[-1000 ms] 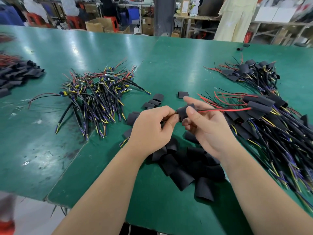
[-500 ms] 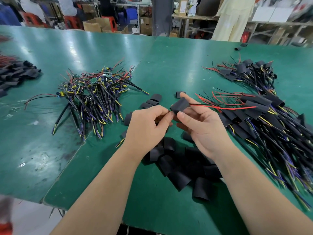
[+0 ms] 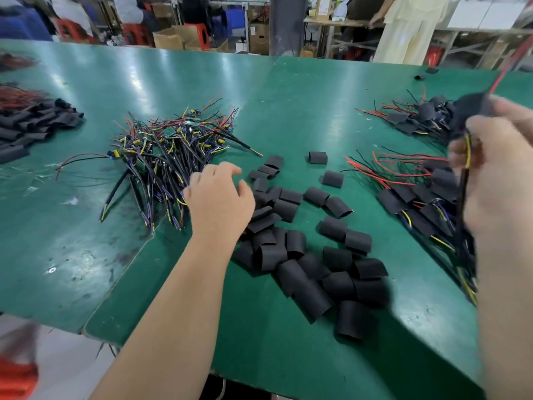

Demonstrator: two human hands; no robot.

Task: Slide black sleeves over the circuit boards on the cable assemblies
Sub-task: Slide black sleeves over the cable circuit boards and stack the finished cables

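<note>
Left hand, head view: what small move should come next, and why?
Probably reach a little further left and pick one unsleeved cable from the bare cable pile. The left hand is open and empty beside it, while the right hand carries a sleeved cable towards the finished pile.

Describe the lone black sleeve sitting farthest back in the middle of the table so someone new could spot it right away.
Start at the green table and find the big heap of loose black sleeves in front of the person. Look past its far edge, toward the middle of the table: the lone sleeve lies there by itself, touching no other, with bare green all round it.
</note>
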